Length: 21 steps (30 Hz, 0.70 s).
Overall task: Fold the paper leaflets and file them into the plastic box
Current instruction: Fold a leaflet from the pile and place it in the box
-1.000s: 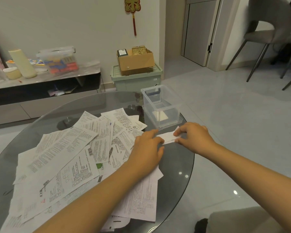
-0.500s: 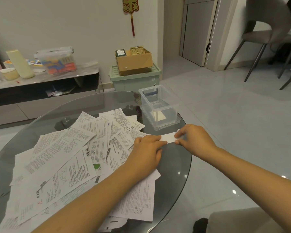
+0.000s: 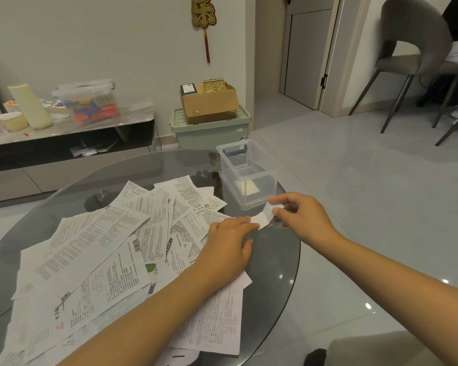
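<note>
A narrow folded white leaflet (image 3: 263, 217) stretches between my hands near the right edge of the round glass table (image 3: 275, 265). My left hand (image 3: 229, 245) lies flat with its fingers pressing the strip's left end down. My right hand (image 3: 299, 216) pinches the strip's right end and lifts it, curling it upward. Just behind the hands stands the clear plastic box (image 3: 246, 171), open, with folded paper at its bottom. A heap of printed leaflets (image 3: 111, 249) covers the left and middle of the table.
A low cabinet (image 3: 69, 138) with a lidded tub and bottles runs along the left wall. A green crate (image 3: 212, 130) bearing a cardboard box sits behind the table. Grey chairs (image 3: 413, 62) stand at the far right on the tiled floor.
My right hand has raised the strip's right end off the glass and bent it upward toward the box. My left hand still holds the other end down.
</note>
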Available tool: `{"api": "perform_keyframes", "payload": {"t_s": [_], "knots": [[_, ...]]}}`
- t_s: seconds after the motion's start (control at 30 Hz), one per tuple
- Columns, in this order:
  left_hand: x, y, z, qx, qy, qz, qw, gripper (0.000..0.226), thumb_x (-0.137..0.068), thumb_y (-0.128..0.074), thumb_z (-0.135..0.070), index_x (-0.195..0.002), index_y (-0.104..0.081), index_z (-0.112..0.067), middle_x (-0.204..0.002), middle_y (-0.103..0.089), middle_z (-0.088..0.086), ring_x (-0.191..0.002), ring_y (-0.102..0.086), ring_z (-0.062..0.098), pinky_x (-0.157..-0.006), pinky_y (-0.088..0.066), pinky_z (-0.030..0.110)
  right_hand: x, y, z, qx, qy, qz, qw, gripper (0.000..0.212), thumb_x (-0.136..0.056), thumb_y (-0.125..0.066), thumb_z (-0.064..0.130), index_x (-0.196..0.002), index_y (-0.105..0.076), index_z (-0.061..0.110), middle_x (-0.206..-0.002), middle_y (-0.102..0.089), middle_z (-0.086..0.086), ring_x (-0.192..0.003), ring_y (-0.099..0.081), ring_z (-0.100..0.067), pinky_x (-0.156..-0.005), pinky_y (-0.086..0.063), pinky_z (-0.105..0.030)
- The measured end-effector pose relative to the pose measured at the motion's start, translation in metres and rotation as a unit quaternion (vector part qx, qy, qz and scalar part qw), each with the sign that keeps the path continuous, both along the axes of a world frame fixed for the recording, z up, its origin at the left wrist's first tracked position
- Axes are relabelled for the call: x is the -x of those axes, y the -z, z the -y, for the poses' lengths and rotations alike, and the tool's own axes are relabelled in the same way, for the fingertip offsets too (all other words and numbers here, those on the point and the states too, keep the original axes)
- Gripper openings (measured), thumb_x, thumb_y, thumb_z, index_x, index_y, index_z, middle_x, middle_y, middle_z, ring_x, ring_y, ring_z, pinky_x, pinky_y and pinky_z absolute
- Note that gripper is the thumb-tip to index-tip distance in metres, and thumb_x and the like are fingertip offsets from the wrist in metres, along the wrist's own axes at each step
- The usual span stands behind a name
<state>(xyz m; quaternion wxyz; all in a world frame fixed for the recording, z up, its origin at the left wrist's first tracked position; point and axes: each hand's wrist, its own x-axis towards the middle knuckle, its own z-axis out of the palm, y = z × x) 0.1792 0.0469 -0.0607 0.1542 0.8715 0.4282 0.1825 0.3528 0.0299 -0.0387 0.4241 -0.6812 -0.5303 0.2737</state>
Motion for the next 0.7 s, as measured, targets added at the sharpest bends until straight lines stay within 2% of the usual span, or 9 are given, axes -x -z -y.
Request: {"api": "perform_keyframes", "payload": {"t_s": [0.1,0.2,0.27,0.33,0.37,0.43,0.5,0.57,0.7], "knots": [[-0.001,-0.001,-0.001,0.014,-0.026,0.064,0.997,0.036,-0.095,-0.051,-0.023,-0.131,-0.055,-0.023,-0.139,-0.049,-0.008,-0.130,-0.040,0.010,-0.111,-0.021,0.025,0.000,-0.002,-0.001,0.008,0.004,-0.083,0.997,0.020,-0.089,-0.058,0.003,-0.105,-0.065,0.013,-0.091,-0.068,-0.008,-0.077,-0.068,-0.014,-0.070,-0.056,-0.023],[-0.004,-0.007,-0.001,0.044,-0.075,0.140,0.986,0.037,-0.094,-0.054,-0.024,-0.131,-0.052,-0.023,-0.131,-0.052,-0.008,-0.120,-0.046,0.009,-0.100,-0.032,0.018,0.002,-0.005,-0.001,0.006,0.007,-0.127,0.992,0.021,-0.089,-0.056,0.000,-0.101,-0.064,0.014,-0.093,-0.067,-0.008,-0.074,-0.068,-0.014,-0.065,-0.055,-0.019],[-0.004,-0.012,-0.002,0.087,-0.107,0.188,0.972,0.037,-0.093,-0.056,-0.021,-0.130,-0.052,-0.022,-0.118,-0.058,-0.008,-0.105,-0.054,0.007,-0.088,-0.040,0.014,0.005,-0.006,-0.001,0.003,0.001,-0.110,0.994,0.023,-0.088,-0.057,0.000,-0.103,-0.061,0.017,-0.093,-0.068,-0.008,-0.076,-0.068,-0.014,-0.064,-0.054,-0.018],[-0.003,-0.014,-0.003,0.129,-0.131,0.243,0.952,0.032,-0.090,-0.057,-0.012,-0.121,-0.057,-0.021,-0.096,-0.064,-0.006,-0.083,-0.058,0.004,-0.075,-0.044,0.012,0.008,-0.006,0.000,-0.002,-0.008,-0.079,0.997,0.030,-0.087,-0.060,0.003,-0.110,-0.056,0.022,-0.089,-0.070,-0.007,-0.078,-0.068,-0.014,-0.064,-0.054,-0.017],[-0.003,-0.015,-0.005,0.146,-0.144,0.266,0.942,0.030,-0.089,-0.056,-0.009,-0.116,-0.060,-0.021,-0.086,-0.064,-0.005,-0.076,-0.058,0.004,-0.072,-0.046,0.014,0.010,-0.006,0.001,-0.005,-0.008,-0.066,0.998,0.033,-0.086,-0.062,0.005,-0.112,-0.053,0.024,-0.088,-0.071,-0.006,-0.079,-0.068,-0.014,-0.066,-0.054,-0.018],[-0.002,-0.016,-0.007,0.180,-0.170,0.295,0.923,0.027,-0.087,-0.055,-0.006,-0.108,-0.064,-0.021,-0.077,-0.064,-0.005,-0.074,-0.059,0.009,-0.071,-0.049,0.022,0.012,-0.006,0.002,-0.012,-0.011,-0.043,0.999,0.028,-0.085,-0.065,0.010,-0.108,-0.054,0.022,-0.086,-0.071,-0.003,-0.080,-0.068,-0.015,-0.069,-0.054,-0.021],[-0.003,-0.019,-0.008,0.216,-0.189,0.317,0.904,0.026,-0.086,-0.059,-0.007,-0.107,-0.065,-0.020,-0.074,-0.065,-0.007,-0.076,-0.063,0.010,-0.072,-0.051,0.028,0.015,-0.005,0.002,-0.020,-0.032,-0.034,0.999,0.013,-0.085,-0.066,0.015,-0.098,-0.063,0.019,-0.085,-0.072,0.000,-0.079,-0.068,-0.015,-0.070,-0.056,-0.024],[-0.003,-0.022,-0.009,0.240,-0.200,0.340,0.887,0.025,-0.085,-0.062,-0.008,-0.107,-0.066,-0.019,-0.076,-0.067,-0.005,-0.075,-0.064,0.010,-0.071,-0.052,0.025,0.017,-0.006,0.004,-0.028,-0.063,-0.035,0.997,0.005,-0.086,-0.066,0.022,-0.089,-0.070,0.022,-0.083,-0.072,0.005,-0.078,-0.068,-0.010,-0.072,-0.056,-0.025],[-0.002,-0.024,-0.009,0.277,-0.212,0.382,0.856,0.022,-0.087,-0.062,-0.008,-0.104,-0.066,-0.021,-0.083,-0.069,-0.002,-0.067,-0.062,0.008,-0.059,-0.050,0.022,0.023,-0.010,0.006,0.023,-0.100,-0.081,0.991,0.023,-0.093,-0.054,0.034,-0.088,-0.073,0.023,-0.089,-0.072,0.001,-0.085,-0.067,-0.015,-0.078,-0.054,-0.029]]}}
